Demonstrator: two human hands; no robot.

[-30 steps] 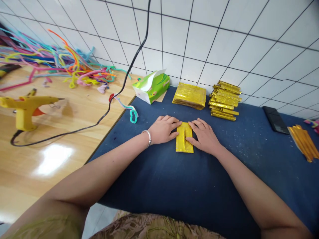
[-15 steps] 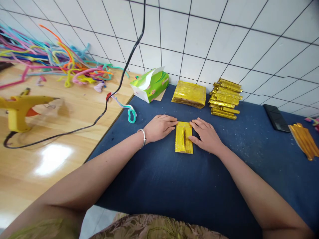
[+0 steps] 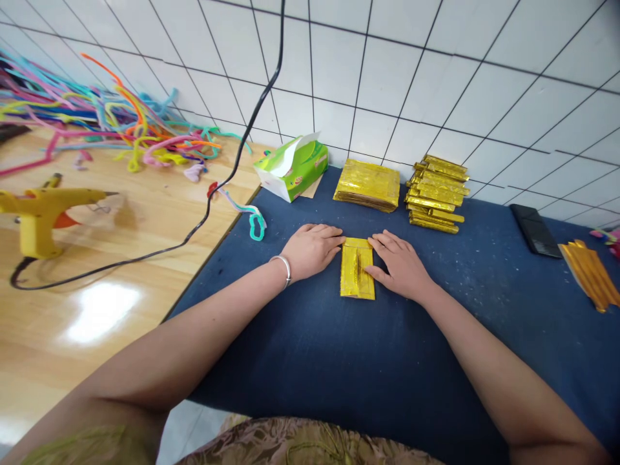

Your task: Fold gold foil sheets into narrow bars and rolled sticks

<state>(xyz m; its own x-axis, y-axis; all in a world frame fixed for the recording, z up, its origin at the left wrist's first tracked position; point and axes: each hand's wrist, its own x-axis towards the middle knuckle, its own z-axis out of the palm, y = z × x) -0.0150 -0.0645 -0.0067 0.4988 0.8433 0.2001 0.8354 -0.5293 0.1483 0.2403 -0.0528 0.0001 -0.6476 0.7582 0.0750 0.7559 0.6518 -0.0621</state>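
Currently both hands lie flat on a blue cloth [image 3: 368, 361], palms down, either side of a folded gold paper [image 3: 357, 276]. Left hand [image 3: 310, 249] at 9 o'clock of the paper, fingertips pressing its left edge; right hand [image 3: 400, 265] at 3 o'clock, fingers pressing the right half. Neither hand is closed round it, fingers spread and pushing down only. Paper sits mid-cloth, long side running 12 to 6, with a raised crease down its middle. At 12 o'clock of it, near the tiled wall: a flat stack of gold sheets [image 3: 369, 186], and just beside that, toward 1 o'clock, a pile of folded gold strips [image 3: 436, 194]. Green tissue box [image 3: 293, 166] at 11 o'clock. Yellow glue gun [image 3: 43, 208] far out at 9 o'clock on the wooden table [image 3: 116, 284], pipe cleaners [image 3: 106, 123] behind it. Black phone [image 3: 535, 231] at 2 o'clock
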